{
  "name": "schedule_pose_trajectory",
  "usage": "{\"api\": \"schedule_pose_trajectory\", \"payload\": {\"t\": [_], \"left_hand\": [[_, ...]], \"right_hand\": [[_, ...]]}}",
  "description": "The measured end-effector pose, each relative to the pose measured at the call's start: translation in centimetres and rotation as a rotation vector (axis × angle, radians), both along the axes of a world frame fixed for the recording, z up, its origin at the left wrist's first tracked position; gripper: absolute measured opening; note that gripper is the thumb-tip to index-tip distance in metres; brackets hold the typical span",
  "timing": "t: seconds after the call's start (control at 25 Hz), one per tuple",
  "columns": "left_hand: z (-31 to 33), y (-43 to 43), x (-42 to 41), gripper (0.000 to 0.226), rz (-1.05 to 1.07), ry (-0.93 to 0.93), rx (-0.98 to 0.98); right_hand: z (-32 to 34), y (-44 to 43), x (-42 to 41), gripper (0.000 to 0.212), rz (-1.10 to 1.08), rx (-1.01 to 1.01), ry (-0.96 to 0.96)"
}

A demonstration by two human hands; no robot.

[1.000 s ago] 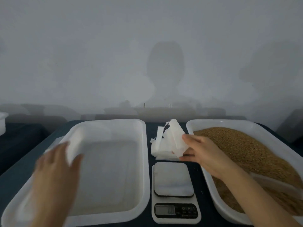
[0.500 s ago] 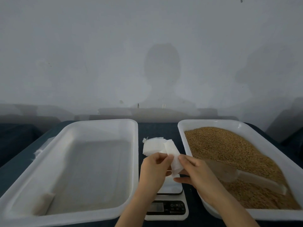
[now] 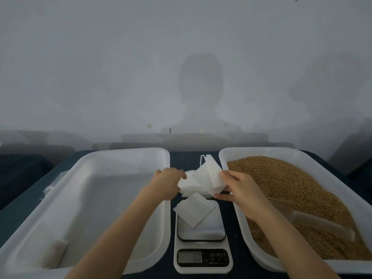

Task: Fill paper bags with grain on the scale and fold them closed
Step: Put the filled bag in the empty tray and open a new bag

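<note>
Two white plastic trays stand side by side on the dark blue surface (image 3: 30, 198).

- The left tray (image 3: 120, 153) holds only a small white object (image 3: 58, 250) in its near-left corner. What the object is cannot be told.
- The right tray (image 3: 261, 151) is heaped with brown grain (image 3: 281, 184). A pale scoop (image 3: 314, 220) lies in the grain at the near side.
- The scale (image 3: 209, 226) sits between the trays, with its display at the near end.
- A stack of paper bags (image 3: 203, 180), white and flat, is held just beyond the far edge of the scale.
- One single paper bag (image 3: 194, 211) lies skewed on the scale platform, overhanging its far-left corner.
- The left hand (image 3: 167, 183), slightly blurred, has its fingers curled over the left edge of the stack.
- The right hand (image 3: 239, 188) pinches the right edge of the stack between thumb and fingers.
</note>
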State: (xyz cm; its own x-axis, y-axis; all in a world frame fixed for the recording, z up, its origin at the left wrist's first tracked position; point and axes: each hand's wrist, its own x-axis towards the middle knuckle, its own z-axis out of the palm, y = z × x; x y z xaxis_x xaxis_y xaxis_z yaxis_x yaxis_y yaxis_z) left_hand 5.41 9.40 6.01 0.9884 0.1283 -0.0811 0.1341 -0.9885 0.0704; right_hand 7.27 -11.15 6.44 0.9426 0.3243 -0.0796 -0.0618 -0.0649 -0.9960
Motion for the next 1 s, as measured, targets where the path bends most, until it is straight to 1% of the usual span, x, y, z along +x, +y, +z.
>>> {"api": "schedule_pose_trajectory", "payload": {"t": [0.04,0.08,0.16,0.2,0.32,0.4,0.52,0.6,0.68,0.72,0.76,0.84,0.92,1.0], "left_hand": [[-0.3,-0.4,0.9,0.029,-0.013,0.099,0.049],[-0.9,-0.9,1.7,0.029,-0.011,0.170,0.106],[-2.4,-1.7,3.2,0.041,-0.018,0.255,0.276],[-3.2,-1.9,3.8,0.043,-0.023,0.260,0.334],[-4.3,-2.2,5.3,0.037,-0.023,0.271,0.349],[-4.7,-2.5,5.9,0.028,-0.028,0.285,0.291],[-4.4,-2.6,6.2,0.014,-0.070,0.216,0.145],[-3.2,-2.2,6.7,0.018,-0.066,0.089,0.057],[-1.5,-1.6,8.0,0.026,-0.045,-0.085,0.077],[-0.7,-1.4,9.0,0.032,-0.032,-0.150,0.114],[-0.1,-1.2,9.9,0.037,-0.021,-0.175,0.146],[0.1,-0.9,11.9,0.044,-0.024,-0.153,0.195],[-1.0,-0.9,14.1,0.048,-0.040,-0.088,0.241],[-2.5,-1.2,15.5,0.045,-0.039,-0.034,0.236]], "right_hand": [[0.1,-0.3,0.3,0.026,-0.026,0.017,-0.001],[0.2,-0.8,0.6,0.025,-0.056,0.045,0.000],[0.2,-2.0,1.0,0.023,-0.122,0.119,0.020],[0.1,-2.6,1.1,0.020,-0.149,0.150,0.032],[-0.2,-4.0,0.9,0.012,-0.180,0.170,0.010],[-0.3,-4.7,0.7,0.015,-0.187,0.154,-0.029],[0.1,-5.7,0.6,0.012,-0.221,0.168,-0.045],[0.2,-6.3,0.5,0.010,-0.234,0.183,-0.041],[0.2,-6.8,0.4,0.010,-0.241,0.192,-0.032],[0.2,-7.0,0.4,0.010,-0.250,0.193,-0.016],[0.1,-7.1,0.4,0.010,-0.258,0.192,0.015],[-0.4,-7.2,0.4,0.008,-0.280,0.192,0.096],[-0.5,-7.4,0.5,0.009,-0.306,0.229,0.168],[-0.7,-7.4,0.7,0.012,-0.325,0.255,0.198]]}}
